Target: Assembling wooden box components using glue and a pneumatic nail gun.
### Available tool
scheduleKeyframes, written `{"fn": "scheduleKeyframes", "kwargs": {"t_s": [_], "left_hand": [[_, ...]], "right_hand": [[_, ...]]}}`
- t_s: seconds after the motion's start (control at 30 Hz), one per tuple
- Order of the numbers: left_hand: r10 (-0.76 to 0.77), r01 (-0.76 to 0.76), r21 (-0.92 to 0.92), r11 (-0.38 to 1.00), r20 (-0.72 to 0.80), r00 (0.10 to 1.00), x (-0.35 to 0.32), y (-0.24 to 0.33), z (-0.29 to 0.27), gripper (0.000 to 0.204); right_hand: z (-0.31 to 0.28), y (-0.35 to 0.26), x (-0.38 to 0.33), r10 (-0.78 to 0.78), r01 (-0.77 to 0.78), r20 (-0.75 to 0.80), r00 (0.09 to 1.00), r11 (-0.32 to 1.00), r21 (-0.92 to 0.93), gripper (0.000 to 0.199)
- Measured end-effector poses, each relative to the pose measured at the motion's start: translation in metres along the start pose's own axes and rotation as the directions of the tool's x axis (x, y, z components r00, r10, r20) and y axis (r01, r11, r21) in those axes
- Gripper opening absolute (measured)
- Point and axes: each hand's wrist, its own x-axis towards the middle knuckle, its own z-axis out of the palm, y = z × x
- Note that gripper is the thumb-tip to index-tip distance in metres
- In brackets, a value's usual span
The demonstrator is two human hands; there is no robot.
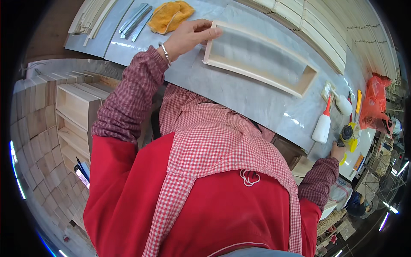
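At the left end of a long, shallow rectangular wooden frame (252, 73), my left hand (190, 36) is closed, its thumb over the frame's short side. The frame lies on the grey table, and the tabletop shows through its middle. My right hand (338, 150) is far to the right at the table's edge, beside a black-and-yellow tool (346, 132) whose kind I cannot make out. Its fingers are small and partly hidden, so their grip is unclear. A white glue bottle (322, 127) with a red nozzle stands close to that hand.
An orange cloth (171, 16) and grey metal strips (136, 20) lie at the far left of the table (239, 103). Stacked wooden strips (308, 32) line the back. Another white bottle (343, 105), a yellow cutter (358, 100) and a red plastic bag (374, 103) are at right.
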Motion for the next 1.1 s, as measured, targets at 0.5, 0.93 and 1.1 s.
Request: {"fn": "scheduleKeyframes", "kwargs": {"t_s": [0.5,0.93,1.1], "left_hand": [[-0.16,0.148,-0.082,0.986,-0.16,0.974,-0.001,0.004,0.006,0.047],[-0.02,0.024,0.087,0.996,-0.046,0.999,0.005,-0.019,0.002,0.042],[-0.175,0.156,-0.214,0.964,-0.073,0.982,-0.005,-0.02,-0.001,0.035]], "right_hand": [[-0.02,-0.104,-0.106,-0.251,0.311,-0.236,0.939,0.912,0.267,0.053],[-0.017,-0.111,-0.129,-0.189,0.236,-0.147,0.971,0.658,0.715,0.052],[-0.079,-0.162,-0.125,-0.086,0.137,-0.124,0.989,0.165,0.977,0.053]]}}
